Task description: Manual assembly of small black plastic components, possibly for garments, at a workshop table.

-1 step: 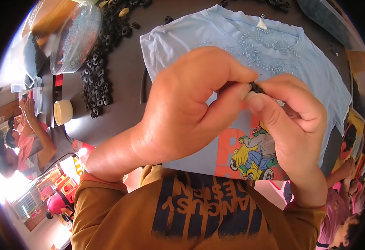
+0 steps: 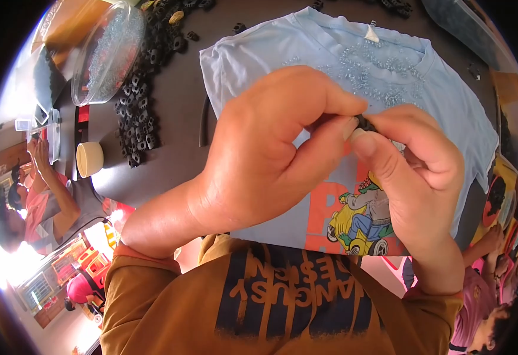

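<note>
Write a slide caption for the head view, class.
Left hand and right hand pinch a small black part above a blue shirt strewn with tiny springs.

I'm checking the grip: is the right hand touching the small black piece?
Touching. The head view shows the right hand with its forefinger tip against the small black piece.

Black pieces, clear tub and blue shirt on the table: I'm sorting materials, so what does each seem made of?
Black pieces: probably moulded plastic, fairly dull, given their repeated shape. Clear tub: likely glossy plastic; contents show through, rim glints. Blue shirt: soft matte fabric, perhaps cotton, with folds and seams.
</note>
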Motion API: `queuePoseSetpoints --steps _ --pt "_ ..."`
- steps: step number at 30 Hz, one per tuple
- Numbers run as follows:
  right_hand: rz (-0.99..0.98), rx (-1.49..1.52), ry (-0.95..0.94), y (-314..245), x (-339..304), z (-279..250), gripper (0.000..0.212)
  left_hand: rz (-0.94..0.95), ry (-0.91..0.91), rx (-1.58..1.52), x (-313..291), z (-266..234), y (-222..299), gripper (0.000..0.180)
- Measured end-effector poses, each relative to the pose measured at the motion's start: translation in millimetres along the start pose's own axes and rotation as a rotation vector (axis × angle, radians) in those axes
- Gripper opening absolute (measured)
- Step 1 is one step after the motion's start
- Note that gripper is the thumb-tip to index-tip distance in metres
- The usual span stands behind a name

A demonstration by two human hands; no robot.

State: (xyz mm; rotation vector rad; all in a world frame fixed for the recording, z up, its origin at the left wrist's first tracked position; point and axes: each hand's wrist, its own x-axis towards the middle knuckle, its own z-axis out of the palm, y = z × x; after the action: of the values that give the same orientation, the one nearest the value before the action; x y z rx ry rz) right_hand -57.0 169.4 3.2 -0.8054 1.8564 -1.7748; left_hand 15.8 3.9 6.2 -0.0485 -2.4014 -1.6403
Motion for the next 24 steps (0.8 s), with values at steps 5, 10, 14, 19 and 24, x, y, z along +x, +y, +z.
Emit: queuePoseSetpoints --steps 5,10,14,19,24 --pt "-0.144 -0.140 -0.003 -2 0 -2 0.012 -0.124 -0.040 -0.160 1 -5 9 0.021" --pt "-0.076 0.108 -0.074 1 1 -3 0.013 0.093 -0.087 -0.038 2 -11 2 0.026" --pt "0.164 0.439 -0.014 -5 0 1 0.013 0.326 -0.016 0.200 4 -2 -1 0.047" --pt "0.355 0.604 -0.020 5 -2 -1 0.012 0.422 0.066 0.375 4 4 -8 0.053" --pt "0.312 0.696 -0.062 -2 0 0 0.012 0.465 0.065 0.430 4 7 -7 0.047"
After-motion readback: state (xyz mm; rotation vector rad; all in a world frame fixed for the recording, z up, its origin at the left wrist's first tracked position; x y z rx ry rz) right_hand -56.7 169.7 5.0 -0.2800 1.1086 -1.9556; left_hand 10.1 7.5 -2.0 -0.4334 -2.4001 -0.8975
